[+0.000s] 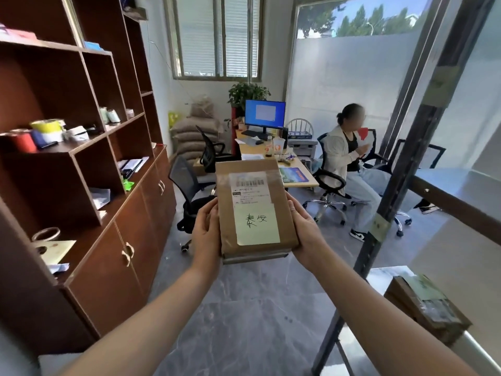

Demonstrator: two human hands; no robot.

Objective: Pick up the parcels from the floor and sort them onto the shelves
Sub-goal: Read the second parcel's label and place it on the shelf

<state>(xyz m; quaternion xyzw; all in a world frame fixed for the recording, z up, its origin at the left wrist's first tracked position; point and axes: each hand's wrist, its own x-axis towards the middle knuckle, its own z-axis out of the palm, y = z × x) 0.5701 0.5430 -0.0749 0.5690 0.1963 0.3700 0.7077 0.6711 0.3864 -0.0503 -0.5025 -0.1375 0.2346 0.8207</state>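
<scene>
Both arms reach straight forward from the bottom edge of the view, forearms bare, and the two hands meet at chest height on one brown parcel (254, 210). The left hand (206, 232) presses flat against the parcel's left edge with the thumb on top; the right hand (305, 229) cups its right edge and near corner. Each grip is closed on the parcel, which is held level in the air over the grey tiled floor (244, 308), its printed barcode label and a pale handwritten note facing up.

To the right stands a metal shelf rack (390, 202), its dark upright post just beside the right forearm. On its lower shelf, near the front edge, lies a second brown parcel (425, 308), well apart from the held one.

To the left is a dark wooden cabinet (113, 267) with open compartments holding tape rolls, papers and small items. Beyond the parcel sit two black office chairs, a worktop (303, 183) carrying a monitor (265, 113), and a seated person (349, 158).
</scene>
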